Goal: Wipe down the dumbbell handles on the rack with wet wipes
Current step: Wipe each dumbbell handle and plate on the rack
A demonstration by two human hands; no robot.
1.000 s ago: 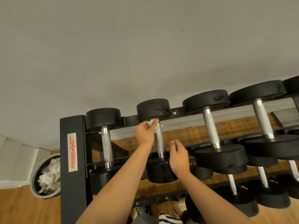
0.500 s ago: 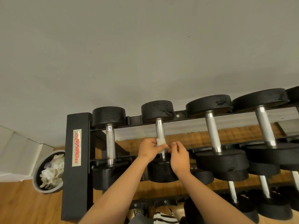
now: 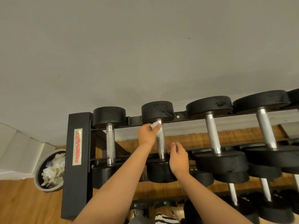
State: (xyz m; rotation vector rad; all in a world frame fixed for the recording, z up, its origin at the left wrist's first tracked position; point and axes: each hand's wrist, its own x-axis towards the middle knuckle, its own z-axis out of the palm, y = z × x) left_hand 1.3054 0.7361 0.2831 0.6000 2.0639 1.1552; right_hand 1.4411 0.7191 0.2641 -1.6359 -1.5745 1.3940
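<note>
Wipe (image 3: 155,126), soft and presumably damp, sits bunched in clenched left grip (image 3: 147,134) against upper end of knurled, rigid handle (image 3: 161,143) of second dumbbell (image 3: 157,110) on rack (image 3: 77,159); right grip (image 3: 178,156) slack beside lower end, holding nothing.

One rack (image 3: 76,191) in front of me. Top rail: four dumbbells (image 3: 212,135) in full view, plus the edge of a fifth dumbbell (image 3: 293,97). Below, I count at least three more handles (image 3: 265,189). Two hands up, left hand (image 3: 146,135) and right hand (image 3: 178,156). One wipe (image 3: 156,126). One bin (image 3: 48,189), its crumpled wipes (image 3: 53,173) too tangled to count.
</note>
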